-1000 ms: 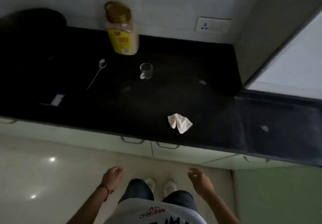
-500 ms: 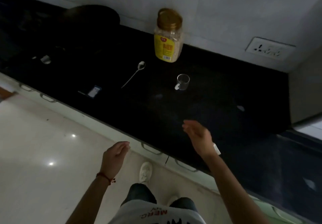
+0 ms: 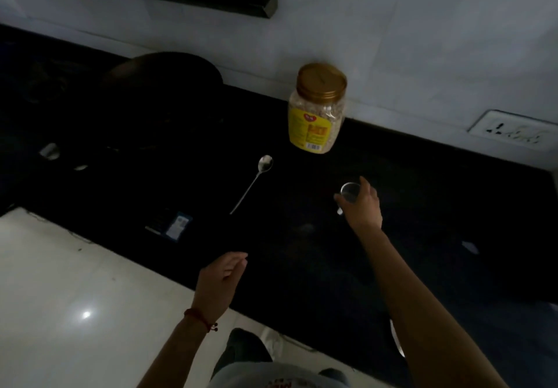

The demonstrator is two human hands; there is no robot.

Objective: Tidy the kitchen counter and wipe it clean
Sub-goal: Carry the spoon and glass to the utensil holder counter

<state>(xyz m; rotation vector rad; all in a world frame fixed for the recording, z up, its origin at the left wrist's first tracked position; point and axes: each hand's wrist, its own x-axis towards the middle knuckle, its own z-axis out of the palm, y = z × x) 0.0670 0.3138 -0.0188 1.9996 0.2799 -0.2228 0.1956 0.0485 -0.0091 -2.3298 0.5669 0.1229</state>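
R hand (image 3: 360, 207) at the cup (image 3: 350, 189), mid-bench, fingers curling round it; grip unclear.
L hand (image 3: 222, 279) loose, empty, at front edge; we're nearer w/ R.

- I am looking at a home kitchen: a long black stone desk (image 3: 302, 266) runs along a pale wall.
- A dark round pan (image 3: 160, 85) sits at the back, in shadow.
- A jar (image 3: 315, 115) with a gold lid and yellow label, a spoon (image 3: 256, 179) and a small glass cup (image 3: 349, 191) lie on the desk.
- A wall socket (image 3: 513, 133) sits just above it; glossy floor tiles (image 3: 75, 297) below.
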